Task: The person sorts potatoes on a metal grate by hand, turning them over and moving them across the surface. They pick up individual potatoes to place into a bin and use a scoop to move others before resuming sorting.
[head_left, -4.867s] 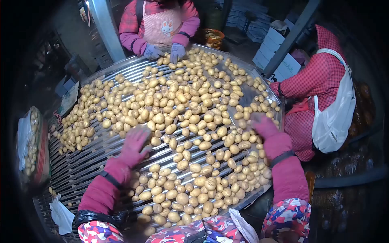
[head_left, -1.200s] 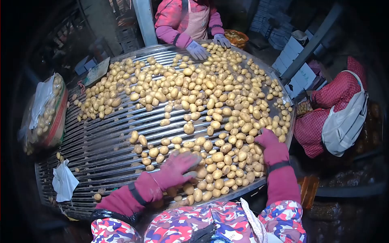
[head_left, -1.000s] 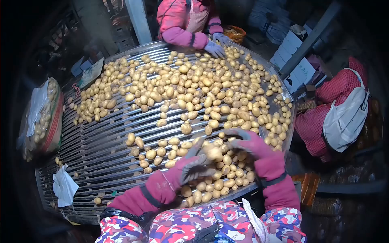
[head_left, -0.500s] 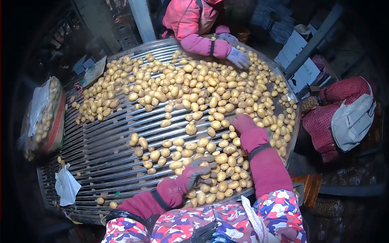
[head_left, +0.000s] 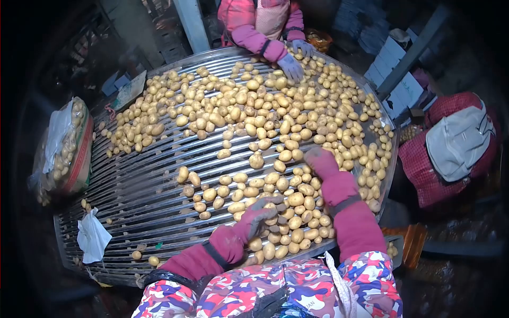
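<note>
Head view shows the person's left hand in a magenta glove lying flat and spread on a heap of small yellow-brown potatoes near the front edge of the round ribbed metal sorting table. The right hand rests open on potatoes further out; neither hand grips anything. The risk is at the near rim: if the left hand pushes too hard, potatoes could roll over the edge. A co-worker's grey gloved hand works well apart at the far side.

Single head-worn view, steeply down and forward over the round slatted table, close above its near rim
</note>
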